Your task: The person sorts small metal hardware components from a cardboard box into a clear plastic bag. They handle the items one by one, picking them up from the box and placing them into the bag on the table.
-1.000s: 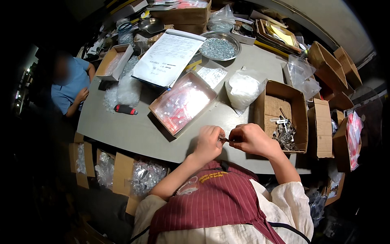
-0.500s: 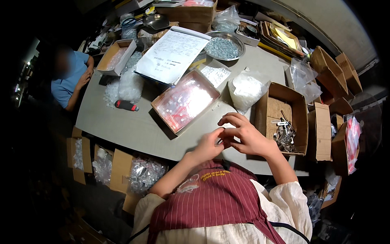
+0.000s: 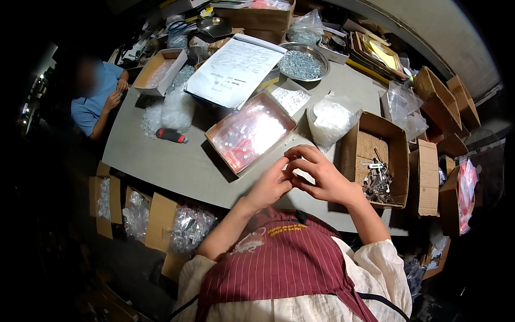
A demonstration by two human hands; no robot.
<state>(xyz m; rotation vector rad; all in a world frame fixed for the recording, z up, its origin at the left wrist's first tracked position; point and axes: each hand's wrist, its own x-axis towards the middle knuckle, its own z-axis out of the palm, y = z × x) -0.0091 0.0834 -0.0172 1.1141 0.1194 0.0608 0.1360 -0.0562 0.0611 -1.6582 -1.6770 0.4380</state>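
My left hand (image 3: 266,185) and my right hand (image 3: 319,178) meet at the table's near edge. The fingers of both are curled and pressed together at the tips. Whatever they hold, if anything, is hidden between them. Just beyond lies a shallow cardboard box (image 3: 221,154) with clear and red-edged plastic bags (image 3: 249,134) holding small round pieces. A clear bag of white material (image 3: 331,122) stands past my right hand. To its right, a deeper cardboard box (image 3: 398,153) contains loose slim metal parts (image 3: 378,180).
A red-and-black tool handle (image 3: 171,136) lies left on the table (image 3: 185,155), near a bag of clear pieces (image 3: 178,110). Behind are a written notepad (image 3: 236,70) and a metal bowl (image 3: 325,68) of small shiny parts. A co-worker in blue (image 3: 88,115) sits far left. Open cartons (image 3: 161,222) stand below the near edge.
My hands have shifted slightly up and left, with their fingertips drawn closer together. The dark bit seen between them is no longer visible. The co-worker's hands have moved apart.
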